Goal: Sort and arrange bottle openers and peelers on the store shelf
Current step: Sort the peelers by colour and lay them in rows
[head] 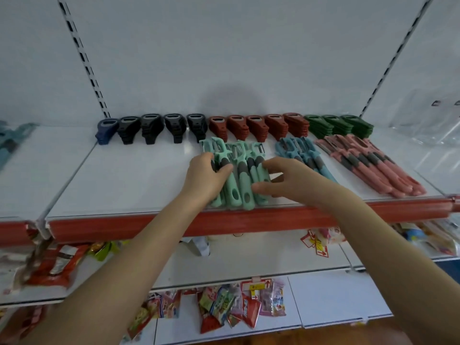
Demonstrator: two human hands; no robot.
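On the white shelf (139,180), several mint-green peelers (242,175) lie side by side near the front edge. My left hand (204,178) grips the left side of this bunch, thumb over a handle. My right hand (281,180) holds the right side, fingers curled against the handles. To the right lie blue peelers (298,150) and pink peelers (368,160). Along the back stand stacks of bottle openers: one dark blue (107,129), several black (151,128), several red (258,127), three green (338,125).
A red price strip (149,226) runs along the shelf's front edge. Clear plastic packaging (428,120) sits on the neighbouring shelf to the right. Lower shelves hold snack packets (231,305) and red packets (57,265). Slotted uprights frame the white back panel.
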